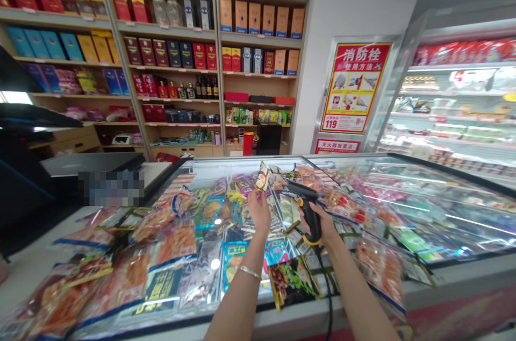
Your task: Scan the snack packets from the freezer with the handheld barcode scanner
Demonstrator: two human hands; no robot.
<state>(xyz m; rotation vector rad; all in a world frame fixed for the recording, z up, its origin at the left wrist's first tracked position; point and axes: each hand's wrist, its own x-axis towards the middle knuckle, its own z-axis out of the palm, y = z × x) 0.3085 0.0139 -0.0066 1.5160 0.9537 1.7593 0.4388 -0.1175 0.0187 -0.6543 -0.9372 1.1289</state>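
My left hand [259,212] grips a small snack packet [262,177] by its lower end and holds it up over the glass-topped chest freezer. In my right hand [322,222] is a black and yellow barcode scanner [311,217], its head pointing left toward the packet and its cable hanging down past my forearm. Below the hands, a dark snack bag with a nut and leaf picture [293,283] lies on the glass. Clear bags of reddish snacks with blue edges [135,271] are heaped to the left, and more such bags [379,263] lie to the right.
The chest freezer's front rim [463,271] runs across in front of me. A counter [155,174] with dark equipment stands at left. Behind are shelves of boxed bottles [173,53], a red fire-hydrant notice [357,88] and a lit display fridge [455,93].
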